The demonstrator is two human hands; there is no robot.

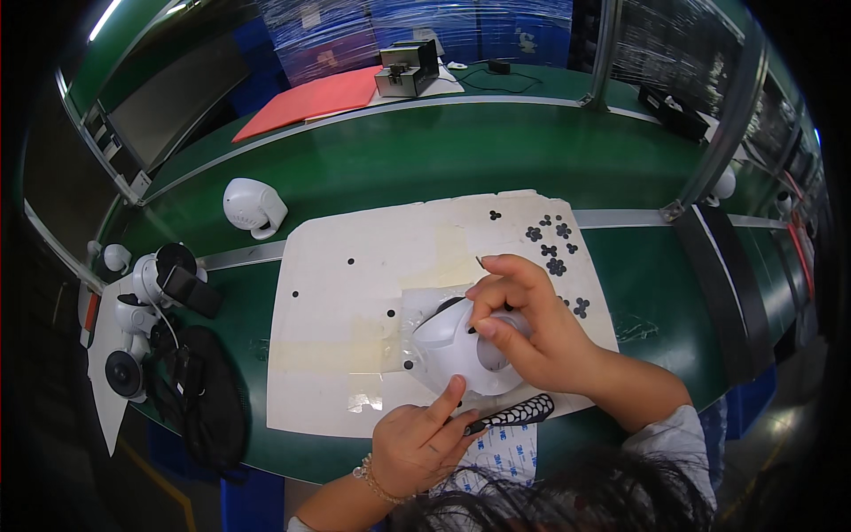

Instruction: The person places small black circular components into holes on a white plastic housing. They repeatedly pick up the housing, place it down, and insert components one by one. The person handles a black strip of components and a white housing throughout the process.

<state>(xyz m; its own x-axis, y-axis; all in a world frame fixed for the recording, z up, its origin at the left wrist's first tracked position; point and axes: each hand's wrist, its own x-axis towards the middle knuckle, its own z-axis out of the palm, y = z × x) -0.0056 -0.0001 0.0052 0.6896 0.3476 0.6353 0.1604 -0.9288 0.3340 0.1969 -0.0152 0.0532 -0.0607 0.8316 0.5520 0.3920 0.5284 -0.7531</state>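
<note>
A white rounded camera-like device (456, 362) lies on a small clear plastic sheet (409, 312) over a cream board. My right hand (541, 332) is above its right side, with thumb and forefinger curled together at a small dark piece that is too small to name. My left hand (415, 448) rests at the near side of the device, forefinger stretched to its lower edge. Its other fingers close on a slim tool with a black-and-white honeycomb handle (523, 410). Small black round pads (391, 313) dot the board around the device.
Clusters of black pads (556, 266) lie on the right of the cream board (328, 390). Another white device (253, 208) stands beyond it. More white devices (135, 315) and a black bag (208, 399) crowd the left. Printed backing paper (510, 457) lies in front.
</note>
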